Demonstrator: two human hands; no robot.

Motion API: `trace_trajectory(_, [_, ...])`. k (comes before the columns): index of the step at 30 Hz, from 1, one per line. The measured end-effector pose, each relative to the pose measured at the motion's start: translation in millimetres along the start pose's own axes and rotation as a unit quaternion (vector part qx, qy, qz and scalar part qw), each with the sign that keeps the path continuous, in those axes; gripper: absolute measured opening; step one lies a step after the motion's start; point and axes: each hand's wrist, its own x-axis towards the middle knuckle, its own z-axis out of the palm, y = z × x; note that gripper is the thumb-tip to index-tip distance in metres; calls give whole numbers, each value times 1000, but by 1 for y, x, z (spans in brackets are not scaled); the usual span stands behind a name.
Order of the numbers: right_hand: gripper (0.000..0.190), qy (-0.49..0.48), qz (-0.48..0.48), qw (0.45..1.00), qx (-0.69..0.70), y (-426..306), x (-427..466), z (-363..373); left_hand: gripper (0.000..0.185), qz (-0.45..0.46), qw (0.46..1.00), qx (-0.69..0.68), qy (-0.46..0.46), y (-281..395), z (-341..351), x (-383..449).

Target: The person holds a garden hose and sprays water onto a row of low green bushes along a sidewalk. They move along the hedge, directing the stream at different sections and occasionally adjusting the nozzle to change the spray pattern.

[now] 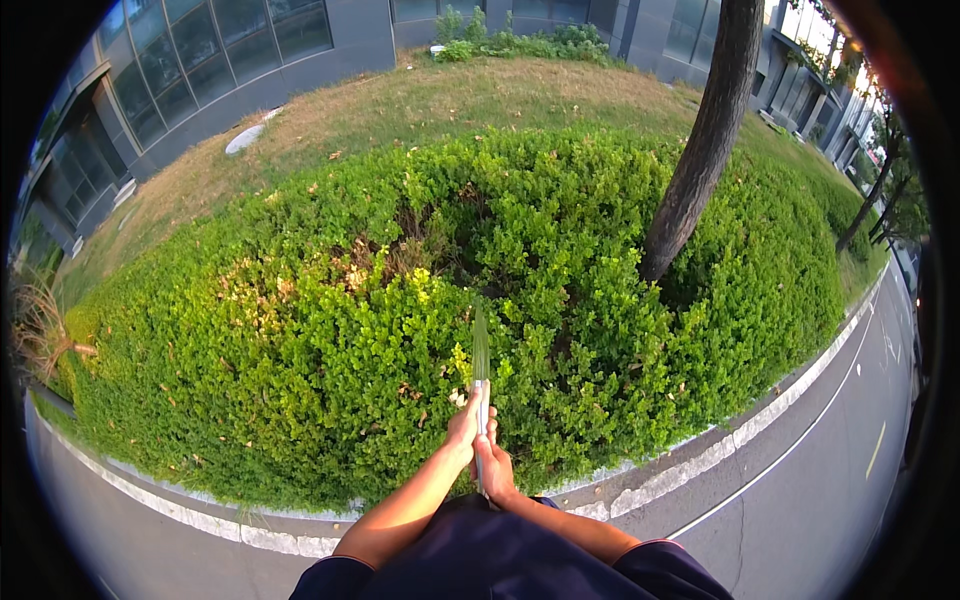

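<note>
A long-bladed cutting tool [481,345] points away from me over a clipped green hedge [300,390]. Its narrow, tapering blade mirrors the green of the leaves, and the tip reaches toward a dark gap among the branches. My left hand [466,427] is wrapped around the pale handle close to the base of the blade. Nearer my body, my right hand [496,471] grips the same handle, just behind and touching the left. The fingers hide most of the handle, so whether it is one piece or two cannot be told.
A leaning tree trunk [701,150] rises from the hedge at right. Brown, dry twigs [412,244] show in its middle. A pale stone kerb [679,476] borders the hedge, beside a paved road [810,465]. Grass [352,120] and a grey building [360,37] lie beyond.
</note>
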Motion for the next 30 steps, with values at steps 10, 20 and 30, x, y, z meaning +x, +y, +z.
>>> trace_trajectory(10, [54,-3,1,1000,-7,3,3,-2,53,-8,1000,12,-9,-1,0,2])
trace_trajectory(20, [55,-6,2,1000,-2,-6,-1,-2,52,-10,1000,10,-3,2,3,3])
trace_trajectory(30, [54,0,-3,1000,11,2,5,-2,53,-5,1000,16,-18,3,2,2])
